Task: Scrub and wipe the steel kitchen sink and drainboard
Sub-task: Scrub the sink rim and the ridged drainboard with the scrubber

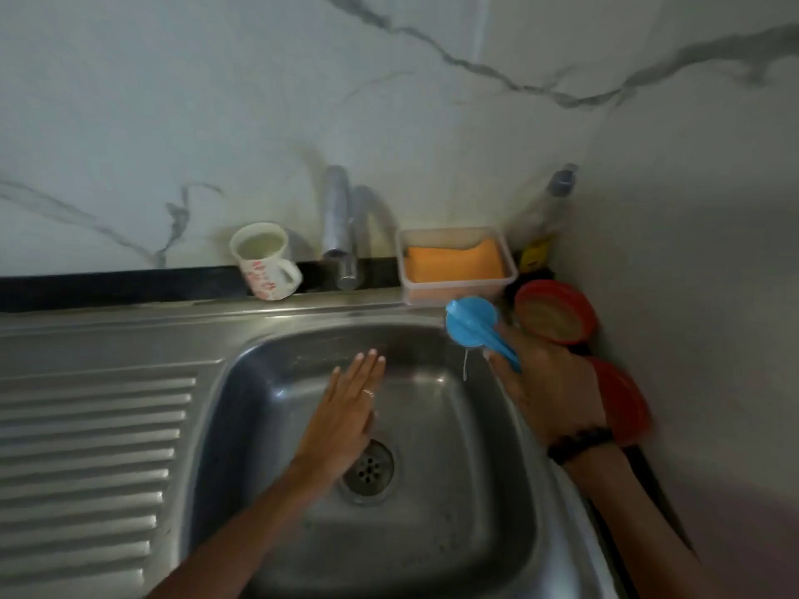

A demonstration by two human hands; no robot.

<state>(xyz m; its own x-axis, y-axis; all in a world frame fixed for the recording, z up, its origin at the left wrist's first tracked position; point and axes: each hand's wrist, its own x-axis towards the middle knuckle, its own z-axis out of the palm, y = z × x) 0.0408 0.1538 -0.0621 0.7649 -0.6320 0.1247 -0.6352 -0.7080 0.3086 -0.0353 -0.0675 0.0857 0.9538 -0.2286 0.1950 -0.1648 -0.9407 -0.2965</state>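
Head view. Steel sink (488, 490): brushed metal, square basin with rounded corners, round perforated drain (371, 466) at centre bottom. Ribbed drainboard (86, 460) adjoins it on the left, with parallel raised ridges.

Left hand (346, 408): flat, fingers straight and together, thin ring on one finger, palm down over the basin's rear slope; contact with the steel cannot be told.

Right hand (549, 382): curled round the handle of a blue plastic scoop (473, 324) held over the basin's right rear corner, a thin white stream falling from it. Dark beaded bracelet (579, 443) on the wrist.

Back ledge: chrome tap (339, 222), cylindrical; white patterned mug (266, 261) holding pale liquid; clear rectangular tub (510, 261) with an orange sponge (454, 261).

Right corner: two red round containers (557, 315), a blurred bottle (555, 201). Wall (216, 101) is white marble with grey veins.
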